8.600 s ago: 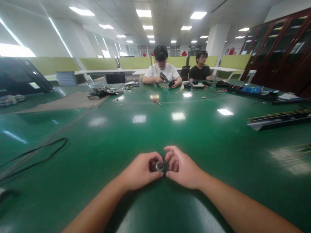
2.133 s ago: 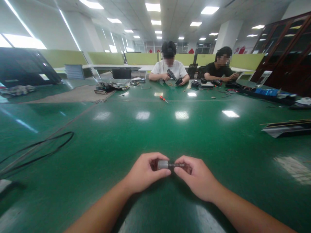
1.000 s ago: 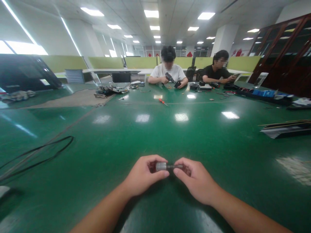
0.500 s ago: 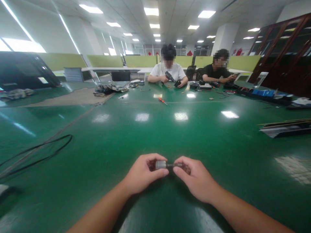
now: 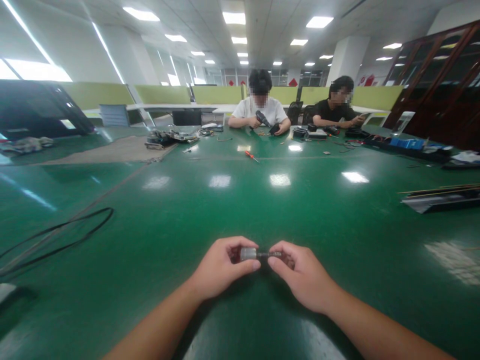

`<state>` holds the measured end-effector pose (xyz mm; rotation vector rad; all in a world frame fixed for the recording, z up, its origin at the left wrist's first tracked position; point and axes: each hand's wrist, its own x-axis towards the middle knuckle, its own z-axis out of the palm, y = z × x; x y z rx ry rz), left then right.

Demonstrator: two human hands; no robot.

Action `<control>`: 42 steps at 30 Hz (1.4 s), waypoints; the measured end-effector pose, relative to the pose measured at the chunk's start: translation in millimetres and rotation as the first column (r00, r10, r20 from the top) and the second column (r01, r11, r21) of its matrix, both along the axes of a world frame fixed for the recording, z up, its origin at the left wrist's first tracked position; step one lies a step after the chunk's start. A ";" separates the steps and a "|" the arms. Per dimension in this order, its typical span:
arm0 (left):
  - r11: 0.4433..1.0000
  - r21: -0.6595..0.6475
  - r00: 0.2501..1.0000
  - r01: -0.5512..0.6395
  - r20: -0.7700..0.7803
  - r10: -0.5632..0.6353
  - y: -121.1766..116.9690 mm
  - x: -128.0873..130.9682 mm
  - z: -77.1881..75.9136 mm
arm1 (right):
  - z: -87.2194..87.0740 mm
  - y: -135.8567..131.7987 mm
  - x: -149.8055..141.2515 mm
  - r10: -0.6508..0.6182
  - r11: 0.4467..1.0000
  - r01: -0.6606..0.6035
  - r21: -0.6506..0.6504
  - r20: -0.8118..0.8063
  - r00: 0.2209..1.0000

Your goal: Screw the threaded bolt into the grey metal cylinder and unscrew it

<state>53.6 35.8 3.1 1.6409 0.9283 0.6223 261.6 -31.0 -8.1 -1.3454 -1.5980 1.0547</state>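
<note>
Just above the green table, a small silvery metal cylinder with a thin shaft (image 5: 248,254) lies level between my two hands; it looks like a small motor. The thumb and fingers of my left hand (image 5: 216,266) close around its thick body from the left. My right hand (image 5: 304,277) pinches the far end of the shaft between thumb and forefinger. A short stretch of dark shaft shows between the two sets of fingertips. The undersides of the part and my curled lower fingers are mostly hidden.
An orange-handled screwdriver (image 5: 251,156) lies on the green table (image 5: 210,210) ahead. Black cable (image 5: 84,232) loops at left; a metal channel piece (image 5: 442,198) lies at right. Across the table, one person (image 5: 258,112) holds a power drill (image 5: 261,118); another person (image 5: 333,111) sits right.
</note>
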 end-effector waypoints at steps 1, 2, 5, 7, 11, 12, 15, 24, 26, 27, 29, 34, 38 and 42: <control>1.000 -0.003 1.000 -0.004 0.003 0.004 -0.2 0.0 0.0 | 0.0 0.1 0.0 0.001 1.000 -0.001 -0.001 0.000 1.000; 1.000 -0.007 1.000 -0.008 0.005 0.008 -0.4 0.1 0.0 | 0.1 0.1 -0.1 0.004 1.000 -0.004 -0.002 0.000 1.000; 1.000 -0.004 1.000 -0.009 0.006 0.009 -0.7 0.1 -0.1 | 0.2 0.3 -0.4 0.008 1.000 -0.008 -0.003 0.000 1.000; 1.000 0.003 1.000 -0.007 0.005 0.007 -0.4 0.0 -0.2 | 0.0 0.4 -0.5 0.006 1.000 -0.006 -0.002 0.000 1.000; 1.000 0.000 1.000 -0.006 0.010 0.006 0.2 -0.2 -0.1 | -0.9 0.4 -0.3 0.001 1.000 -0.001 -0.007 -0.015 1.000; 1.000 -0.003 1.000 -0.008 0.009 0.008 0.2 -0.2 -0.1 | -1.0 0.3 -0.2 0.000 1.000 0.000 -0.009 -0.017 1.000; 1.000 -0.005 1.000 -0.014 0.010 0.014 -0.2 -0.5 -0.5 | -0.8 0.1 0.1 -0.001 1.000 0.001 -0.010 -0.019 1.000; 1.000 -0.016 0.999 -0.025 0.026 0.026 -1.2 0.7 0.8 | 0.0 1.5 0.0 0.001 1.000 -0.001 -0.004 -0.016 1.000; 0.999 -0.024 0.999 -0.024 0.032 0.024 -1.0 0.8 1.2 | -0.6 1.2 0.2 0.005 1.000 -0.006 -0.003 -0.015 1.000; 0.999 -0.026 0.999 -0.022 0.034 0.022 -0.9 0.6 1.2 | -0.7 1.0 0.2 0.006 1.000 -0.006 -0.003 -0.014 1.000; 1.000 -0.023 0.999 -0.015 0.035 0.016 -0.4 0.1 0.5 | -0.3 0.2 0.0 0.008 1.000 -0.008 -0.004 -0.013 1.000; 1.000 -0.003 1.000 -0.013 0.027 0.013 0.4 -0.7 -1.2 | 1.8 -0.5 -0.8 0.000 1.000 0.000 -0.007 -0.022 1.000; 0.999 -0.020 0.999 -0.026 0.034 0.026 0.2 0.7 -0.5 | 1.3 0.0 0.0 -0.002 1.000 0.002 -0.014 -0.029 1.000; 0.999 -0.022 0.998 -0.028 0.046 0.029 -0.4 1.2 -0.2 | -1.0 0.3 1.3 -0.001 1.000 0.001 -0.015 -0.028 1.000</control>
